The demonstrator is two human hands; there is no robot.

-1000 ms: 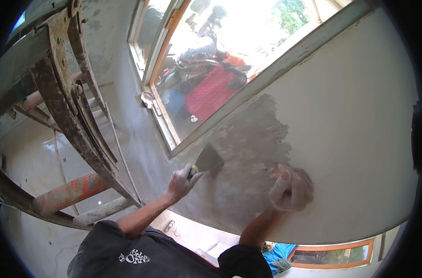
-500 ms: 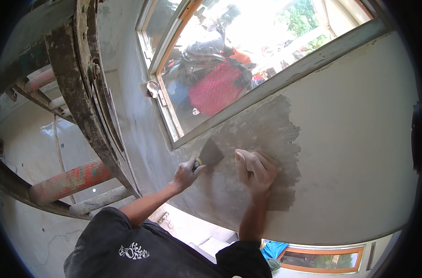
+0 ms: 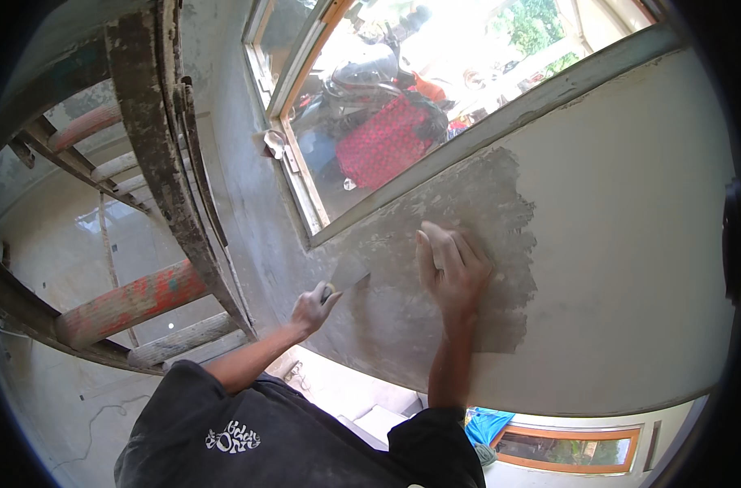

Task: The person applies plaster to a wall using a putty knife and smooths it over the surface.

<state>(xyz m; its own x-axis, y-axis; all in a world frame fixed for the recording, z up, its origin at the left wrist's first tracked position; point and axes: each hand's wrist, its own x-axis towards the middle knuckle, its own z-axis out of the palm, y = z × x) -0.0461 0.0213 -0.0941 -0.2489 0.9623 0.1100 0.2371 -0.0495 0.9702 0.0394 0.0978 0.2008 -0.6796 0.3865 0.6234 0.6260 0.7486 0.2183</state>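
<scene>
My left hand (image 3: 311, 311) grips the handle of a putty knife (image 3: 348, 275), whose wide flat blade is at the wall below the window corner. Farther right, my right hand (image 3: 454, 264) is raised against the wall with its fingers bent and drawn together. Whatever it may hold is hidden by the palm and fingers. Both hands look dusted with pale powder. Around the right hand lies a darker grey patch (image 3: 501, 187) with a ragged right edge, on the otherwise pale wall (image 3: 614, 228).
A window (image 3: 370, 138) with a wooden frame and a sill (image 3: 541, 98) stands above the patch. At left rises a paint-stained ladder or scaffold (image 3: 155, 138) with red and grey rungs, close to my left arm. A blue cloth or bag (image 3: 488, 424) shows at lower right.
My left hand has moved slightly left and down with the putty knife, its blade tilting rightward. My right hand has stayed near the same spot on the patch. The view has shifted a little.
</scene>
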